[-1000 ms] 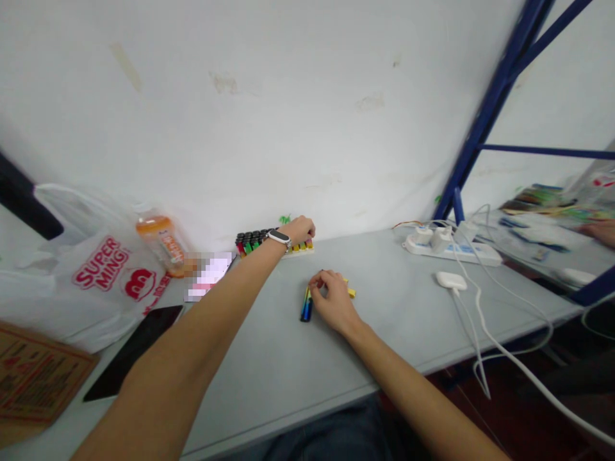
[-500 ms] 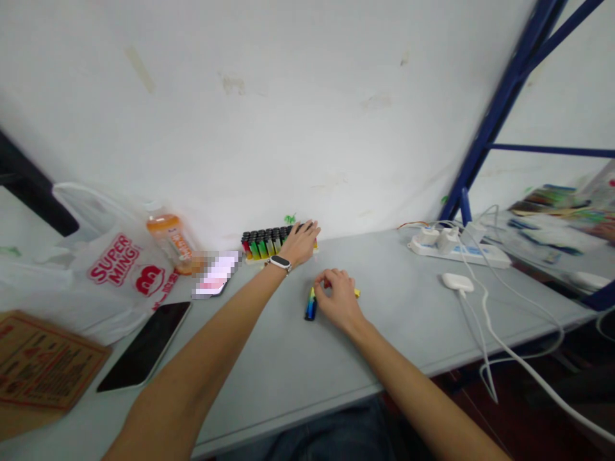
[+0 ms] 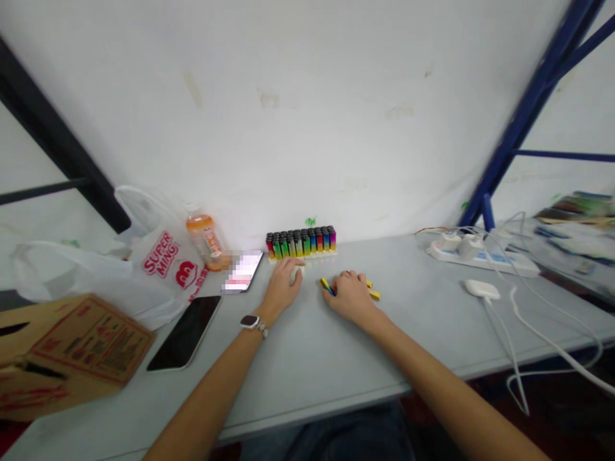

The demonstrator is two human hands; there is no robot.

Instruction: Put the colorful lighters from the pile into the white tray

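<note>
A tight block of multicoloured lighters (image 3: 300,243) with black tops stands upright in a pale tray against the wall. My left hand (image 3: 281,288), with a watch on the wrist, is just in front of the tray, thumb and fingers apart. A small whitish patch shows between them; I cannot make out what it is. My right hand (image 3: 353,296) rests low on the table, its fingers curled on a lighter (image 3: 327,286) that pokes out at their left. Yellow ends of more lighters (image 3: 375,295) stick out at its right side, the rest hidden under the hand.
At left are a cardboard box (image 3: 91,346), a plastic bag (image 3: 154,275), an orange drink bottle (image 3: 205,240), a dark tablet (image 3: 186,333) and a lit phone (image 3: 244,272). A power strip (image 3: 485,255), a white charger (image 3: 482,289) and loose cables lie right.
My left hand has come off the lighters' tops and moved back toward me. The lighter at my right hand has turned and lies lower under the fingers. The view has shifted left.
</note>
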